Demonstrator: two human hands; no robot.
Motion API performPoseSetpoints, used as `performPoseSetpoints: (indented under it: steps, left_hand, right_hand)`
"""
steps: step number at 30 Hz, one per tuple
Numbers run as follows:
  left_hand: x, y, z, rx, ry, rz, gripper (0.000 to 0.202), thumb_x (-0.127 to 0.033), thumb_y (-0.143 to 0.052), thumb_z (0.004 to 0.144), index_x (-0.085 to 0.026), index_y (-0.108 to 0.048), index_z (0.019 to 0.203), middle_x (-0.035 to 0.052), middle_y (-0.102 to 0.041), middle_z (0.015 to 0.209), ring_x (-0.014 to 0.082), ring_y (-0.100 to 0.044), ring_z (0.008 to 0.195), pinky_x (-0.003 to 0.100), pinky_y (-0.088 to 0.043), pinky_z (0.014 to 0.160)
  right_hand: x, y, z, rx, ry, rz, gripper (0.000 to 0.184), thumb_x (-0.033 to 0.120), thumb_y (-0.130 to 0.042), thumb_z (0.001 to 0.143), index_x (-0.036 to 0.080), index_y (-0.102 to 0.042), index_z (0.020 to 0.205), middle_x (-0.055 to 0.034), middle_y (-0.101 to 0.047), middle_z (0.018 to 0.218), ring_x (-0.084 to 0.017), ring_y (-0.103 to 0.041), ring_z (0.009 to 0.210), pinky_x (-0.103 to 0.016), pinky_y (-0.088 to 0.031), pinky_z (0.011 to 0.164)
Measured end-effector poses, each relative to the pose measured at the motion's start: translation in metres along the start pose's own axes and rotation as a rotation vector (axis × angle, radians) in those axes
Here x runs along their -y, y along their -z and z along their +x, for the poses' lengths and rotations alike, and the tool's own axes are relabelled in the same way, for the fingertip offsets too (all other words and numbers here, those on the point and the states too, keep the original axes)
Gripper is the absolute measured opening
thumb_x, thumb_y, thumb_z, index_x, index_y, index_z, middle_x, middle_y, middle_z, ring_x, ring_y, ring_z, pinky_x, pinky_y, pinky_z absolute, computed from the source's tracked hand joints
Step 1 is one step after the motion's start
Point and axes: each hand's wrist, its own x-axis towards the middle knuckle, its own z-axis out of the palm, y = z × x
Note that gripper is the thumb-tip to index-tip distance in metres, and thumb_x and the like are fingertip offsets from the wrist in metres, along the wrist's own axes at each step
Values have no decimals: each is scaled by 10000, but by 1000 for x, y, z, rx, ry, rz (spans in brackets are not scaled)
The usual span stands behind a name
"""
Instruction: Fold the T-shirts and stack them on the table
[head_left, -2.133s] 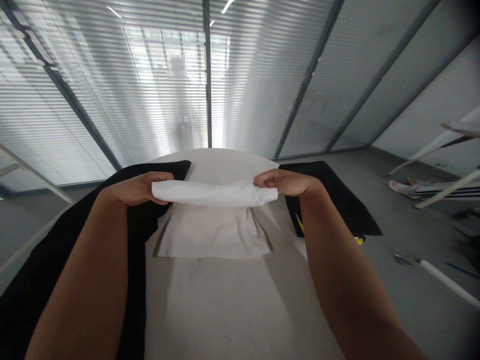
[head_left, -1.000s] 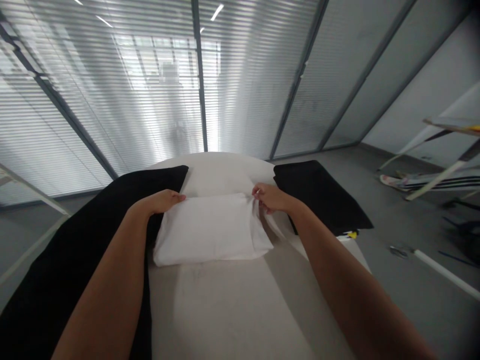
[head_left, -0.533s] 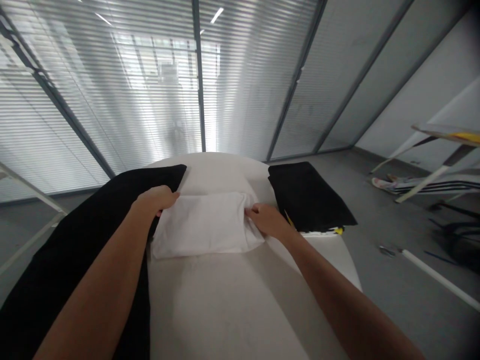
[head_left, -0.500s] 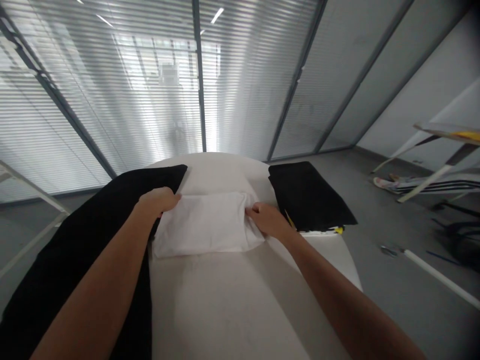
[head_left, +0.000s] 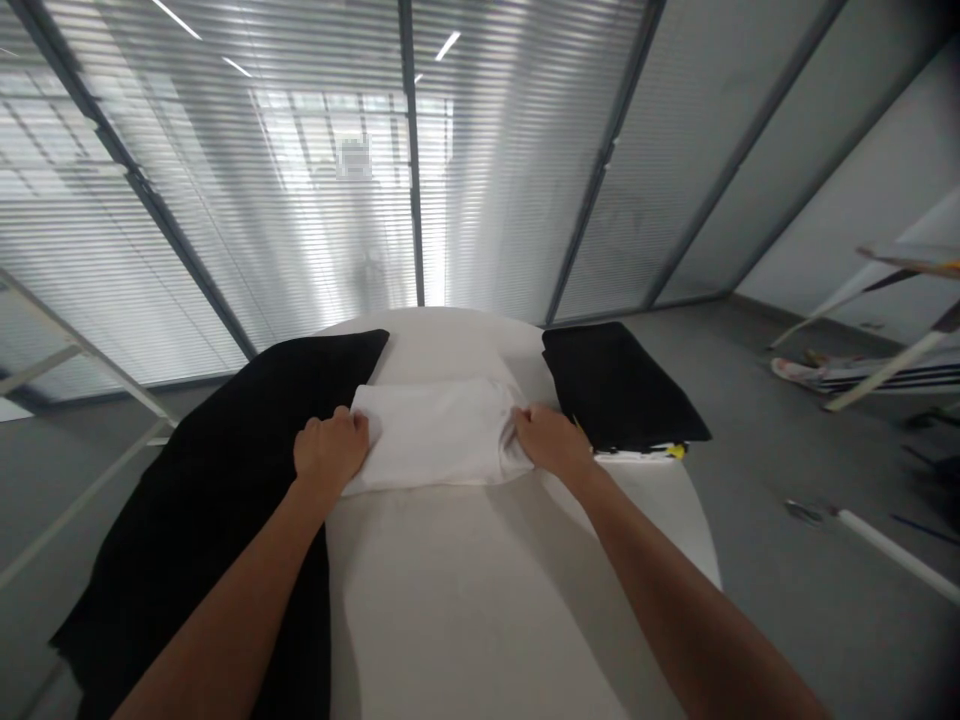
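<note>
Fingers [head_left: 352, 425] curl together, left hand [head_left: 328, 452] and right hand [head_left: 551, 442] pressing opposite ends of the folded white cloth [head_left: 439, 432].

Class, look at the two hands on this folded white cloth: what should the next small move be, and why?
Probably smooth the right end of the folded white cloth with the right hand. That end looks slightly bunched at the fingers, whereas the left part lies flatter, and the left hand resting there can likely keep the fold steady.
</note>
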Motion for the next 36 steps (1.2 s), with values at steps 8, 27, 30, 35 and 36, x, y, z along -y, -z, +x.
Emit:
performPoseSetpoints:
  steps: [8,27,30,35,36]
  left_hand:
    - [1,10,-11,105,-24,-3,513,-455,-247,928,-129,-625,1045,198,-699,927,364,-664,938,506,-427,828]
    - [17,9,1,243,-7,-74,647,-513,-172,921,-127,-681,1027,238,-684,1053,398,-642,1019,506,-445,849]
    - [21,6,3,264,-30,-74,628,-494,-194,916,-127,-692,1019,237,-680,1081,399,-642,1013,504,-452,847]
    - [26,4,6,273,-79,-81,552,-442,-229,913,-154,-696,973,211,-695,1053,387,-648,1002,500,-457,841]
    - [26,4,5,268,-78,-90,540,-436,-232,912,-160,-693,956,206,-697,1047,385,-648,1003,497,-458,839]
  right_hand:
    - [-8,8,-1,151,356,270,450,504,-392,940,174,-585,702,-46,-637,678,-156,-578,646,-247,-364,602]
    - [-37,32,-13,440,461,415,339,484,-522,854,191,-503,685,-4,-578,644,-132,-533,580,-250,-391,585]
    - [-37,35,-19,529,420,410,312,449,-549,840,190,-513,670,-13,-586,649,-142,-563,583,-251,-398,571]
    - [-38,33,-16,642,379,512,330,451,-542,837,184,-528,643,1,-548,568,-126,-526,530,-238,-386,538]
    - [-38,30,-14,615,358,517,333,450,-518,853,184,-537,653,1,-550,563,-126,-525,526,-237,-388,537]
